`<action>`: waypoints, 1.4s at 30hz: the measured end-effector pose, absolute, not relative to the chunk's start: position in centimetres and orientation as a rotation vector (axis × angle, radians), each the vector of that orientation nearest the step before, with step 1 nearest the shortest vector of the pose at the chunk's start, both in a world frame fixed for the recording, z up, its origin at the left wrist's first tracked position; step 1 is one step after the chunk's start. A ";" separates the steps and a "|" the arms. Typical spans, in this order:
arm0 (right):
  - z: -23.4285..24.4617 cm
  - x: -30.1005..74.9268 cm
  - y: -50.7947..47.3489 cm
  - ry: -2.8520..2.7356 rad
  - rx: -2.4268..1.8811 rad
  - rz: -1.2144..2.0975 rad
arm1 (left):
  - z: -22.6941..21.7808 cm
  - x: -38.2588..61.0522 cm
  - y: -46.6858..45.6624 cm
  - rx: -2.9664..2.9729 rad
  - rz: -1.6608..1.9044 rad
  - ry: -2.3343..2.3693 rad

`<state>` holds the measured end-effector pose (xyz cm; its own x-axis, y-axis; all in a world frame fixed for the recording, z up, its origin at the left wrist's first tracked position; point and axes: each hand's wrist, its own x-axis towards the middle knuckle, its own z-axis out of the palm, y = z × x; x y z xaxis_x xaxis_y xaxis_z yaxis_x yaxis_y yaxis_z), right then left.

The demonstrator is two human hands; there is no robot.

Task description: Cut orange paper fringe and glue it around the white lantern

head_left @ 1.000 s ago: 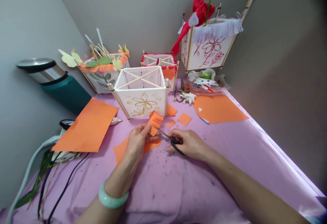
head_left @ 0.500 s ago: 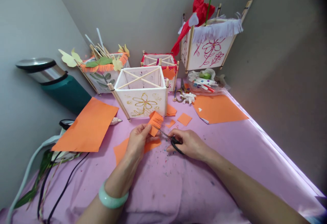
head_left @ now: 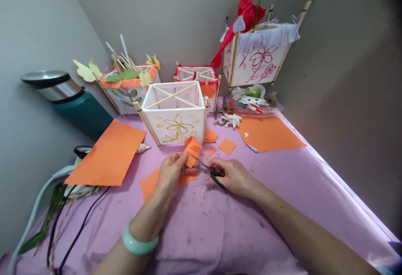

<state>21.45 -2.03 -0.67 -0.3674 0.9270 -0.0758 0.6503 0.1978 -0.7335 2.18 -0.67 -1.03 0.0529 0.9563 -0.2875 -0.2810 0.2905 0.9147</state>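
My left hand pinches a small folded strip of orange paper whose upper part is cut into a fringe. In my right hand is a pair of black-handled scissors, fingers through the loops, with the blades at the strip's right edge. Just behind the strip stands a white lantern-like box with wooden corner sticks and a yellow flower drawn on it. Small orange paper pieces lie to its right. Beneath my left hand is another orange sheet, partly covered.
Large orange sheets lie left and right. Behind are more decorated boxes, a second pair of scissors and a tub of markers. At left lean a teal bottle and cables on the purple cloth.
The view has shifted very slightly. Both hands, the orange strip and the scissors keep nearly the same positions.
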 end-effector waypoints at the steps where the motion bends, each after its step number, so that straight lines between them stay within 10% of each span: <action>1: -0.7 21.4 -2.0 -2.095 -1.478 0.982 | -1.0 2.2 -0.7 0.789 1.104 1.115; 42: -0.1 21.8 -2.2 -2.091 -1.435 1.064 | -0.4 1.6 -0.4 0.761 1.225 1.133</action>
<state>21.78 -2.18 -0.06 -0.4003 0.9111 -0.0982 0.6160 0.1882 -0.7650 1.58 -0.36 -0.42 -0.0431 0.9680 -0.2473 -0.3225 0.2208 0.9205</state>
